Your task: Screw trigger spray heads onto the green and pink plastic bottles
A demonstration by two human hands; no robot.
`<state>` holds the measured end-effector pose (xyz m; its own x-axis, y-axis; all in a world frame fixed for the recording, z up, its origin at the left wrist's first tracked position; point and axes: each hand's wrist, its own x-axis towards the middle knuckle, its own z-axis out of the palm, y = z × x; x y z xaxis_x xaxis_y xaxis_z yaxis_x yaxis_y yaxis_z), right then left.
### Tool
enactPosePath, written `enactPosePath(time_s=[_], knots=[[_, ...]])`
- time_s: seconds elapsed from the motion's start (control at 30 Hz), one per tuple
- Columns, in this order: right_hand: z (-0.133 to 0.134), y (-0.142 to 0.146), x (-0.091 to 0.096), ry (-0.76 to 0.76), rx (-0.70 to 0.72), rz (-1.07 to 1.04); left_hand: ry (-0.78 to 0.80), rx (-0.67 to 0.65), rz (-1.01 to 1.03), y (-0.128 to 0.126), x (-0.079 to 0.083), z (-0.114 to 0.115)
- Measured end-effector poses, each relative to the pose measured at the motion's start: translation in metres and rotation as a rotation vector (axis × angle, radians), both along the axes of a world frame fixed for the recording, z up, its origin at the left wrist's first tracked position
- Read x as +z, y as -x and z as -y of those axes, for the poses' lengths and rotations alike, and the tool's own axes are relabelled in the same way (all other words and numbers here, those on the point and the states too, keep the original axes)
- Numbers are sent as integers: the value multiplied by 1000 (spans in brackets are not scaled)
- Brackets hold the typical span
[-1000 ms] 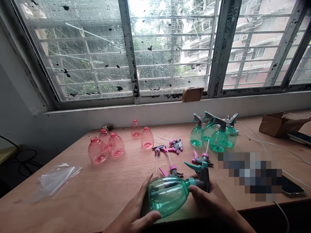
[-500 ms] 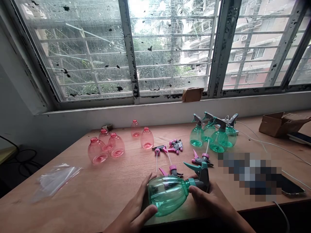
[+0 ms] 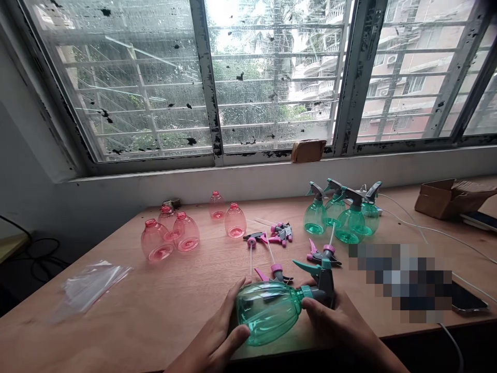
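A clear green spray bottle (image 3: 269, 313) lies on its side between my two hands above the table's front edge. My left hand (image 3: 221, 326) is closed round its base, thumb on the near side. At the other end my right hand (image 3: 337, 316) grips the neck and the grey spray head (image 3: 325, 287), whose teal trigger points up and left. Just beyond the bottle lie pink-and-grey spray heads (image 3: 276, 272) with thin tubes; another (image 3: 328, 254) rests to the right. More of them (image 3: 281, 234) are heaped farther back.
Several pink bottles without heads (image 3: 186, 233) stand at the left and centre back. Several green spray bottles (image 3: 350, 223) with heads stand back right. Plastic bags (image 3: 91, 285) lie at left. A phone (image 3: 468, 298), a cardboard box (image 3: 446, 199) and white cables are at right. A blurred patch hides part of the table.
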<state>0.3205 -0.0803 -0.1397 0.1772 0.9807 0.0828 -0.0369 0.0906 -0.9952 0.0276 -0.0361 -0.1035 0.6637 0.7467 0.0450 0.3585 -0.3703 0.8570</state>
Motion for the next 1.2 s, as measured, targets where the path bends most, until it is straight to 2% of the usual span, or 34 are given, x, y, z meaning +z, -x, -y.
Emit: enactPosePath(time_s=[0.13, 0.27, 0.47, 0.67, 0.97, 1.2], knots=[[0, -1, 1, -5, 3, 12, 30, 20, -74, -1, 1, 0], [0, -3, 1, -7, 16, 17, -14, 23, -113, -2, -5, -4], [0, -2, 1, -16, 42, -8, -21, -67, -28, 2, -8, -7], [1, -2, 2, -8, 56, -9, 28, -3, -10, 0, 2, -1], [1, -2, 1, 2, 21, -27, 21, 36, -96, -2, -4, -3], [2, -1, 3, 7, 42, -49, -4, -61, -20, 2, -7, -9]])
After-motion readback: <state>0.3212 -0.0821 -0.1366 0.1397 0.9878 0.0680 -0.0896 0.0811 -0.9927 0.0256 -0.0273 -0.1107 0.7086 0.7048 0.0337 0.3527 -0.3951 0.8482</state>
